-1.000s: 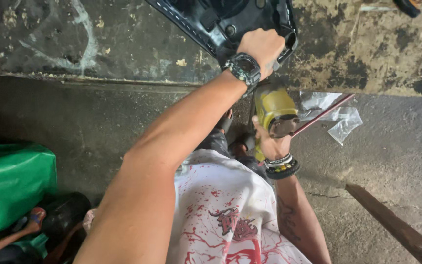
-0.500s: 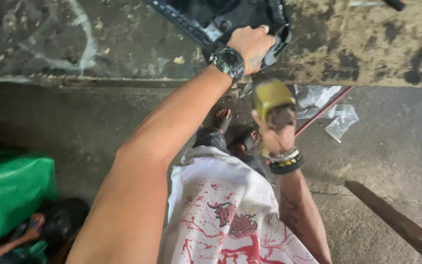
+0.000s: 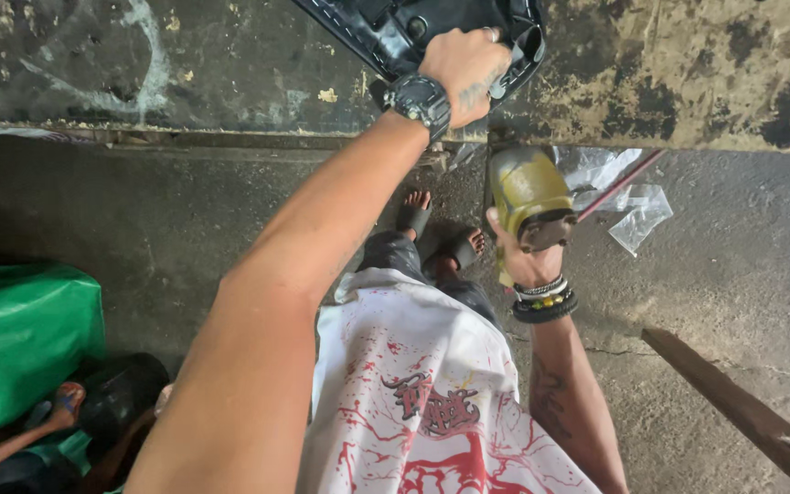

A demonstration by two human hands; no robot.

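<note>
My left hand (image 3: 464,66), with a black watch on the wrist, grips the edge of a black padded seat-like part (image 3: 393,26) that lies on a worn, stained bench top (image 3: 688,73). My right hand (image 3: 521,261), wearing bead bracelets, holds an olive-yellow power tool (image 3: 528,192) just below the bench edge, its nose pointing up toward the black part. The tool's tip is hidden behind its body. Below I see my white shirt with red print (image 3: 422,393) and my sandalled feet (image 3: 432,229).
A green plastic sheet (image 3: 16,338) covers something at the lower left, with another person's foot (image 3: 66,402) beside it. Clear plastic bags (image 3: 637,215) and a thin red rod (image 3: 619,187) lie on the concrete floor. A wooden plank (image 3: 742,416) slants at the lower right.
My right hand has lifted the power tool closer to the bench edge. My left hand keeps its grip on the black part. The camera has shifted slightly.
</note>
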